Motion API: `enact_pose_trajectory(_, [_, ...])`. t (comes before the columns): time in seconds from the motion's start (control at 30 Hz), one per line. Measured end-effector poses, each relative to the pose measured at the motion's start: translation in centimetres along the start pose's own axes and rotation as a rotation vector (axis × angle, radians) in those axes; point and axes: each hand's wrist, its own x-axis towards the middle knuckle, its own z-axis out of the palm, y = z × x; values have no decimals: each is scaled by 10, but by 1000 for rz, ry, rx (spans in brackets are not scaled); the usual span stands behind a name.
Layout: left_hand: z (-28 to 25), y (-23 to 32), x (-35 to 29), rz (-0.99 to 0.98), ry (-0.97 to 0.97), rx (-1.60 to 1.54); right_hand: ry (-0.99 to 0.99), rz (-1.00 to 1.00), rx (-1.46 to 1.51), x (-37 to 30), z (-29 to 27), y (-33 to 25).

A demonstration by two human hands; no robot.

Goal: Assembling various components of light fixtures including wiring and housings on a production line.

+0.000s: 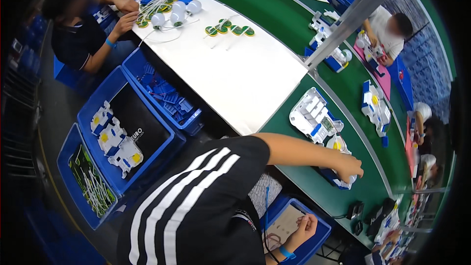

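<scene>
**Left hand [350, 169] over a white-and-blue assembly [336, 141]**

The assembly lies under the bent fingers; whether either hand clamps anything cannot be told. Below this grip, the right hand [305, 228] curls over a blue bin [322, 236]; above-left lies a white housing [308, 113].

White plastic assembly with a yellow disc and blue side parts [337, 143], on green bench [277, 125].
Lies lengthwise, close to the bench's near edge; yellow disc faces up, lower end partly covered. Just beside it, toward the bench's left end: white moulded shell [304, 110], open side up, with compartments, blue parts and small green circuit board [327, 124]. Cannot tell if joined.
</scene>
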Motion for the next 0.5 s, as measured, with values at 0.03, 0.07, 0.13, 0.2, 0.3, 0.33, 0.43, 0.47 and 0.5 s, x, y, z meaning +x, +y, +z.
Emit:
enact_pose_trajectory(0.03, [-11,7,-27,101,184,28,-14,-4,6,2,8,-2])
enact_pose_trajectory(0.07, [-29,16,-54,155,292,-98,-41,-9,-1,4,18,-6])
enact_pose_trajectory(0.13, [-71,33,-114,131,493,-336,-103,-26,-31,13,29,-8])
enact_pose_trajectory(0.2, [-116,36,-189,-61,721,-344,-107,-77,-26,23,47,-9])
enact_pose_trajectory(0.3, [-188,-24,-307,-414,1087,-63,-79,-173,-11,38,72,-7])
enact_pose_trajectory(0.33, [-215,-43,-355,-548,1165,146,-130,-211,-61,42,77,-7])
enact_pose_trajectory(0.43, [-262,-82,-488,-822,1215,502,-169,-311,-145,53,101,-3])
enact_pose_trajectory(0.47, [-268,-84,-518,-887,1217,548,-191,-287,-137,55,111,0])
enact_pose_trajectory(0.5, [-268,-80,-548,-938,1252,579,-209,-293,-149,55,117,-2])
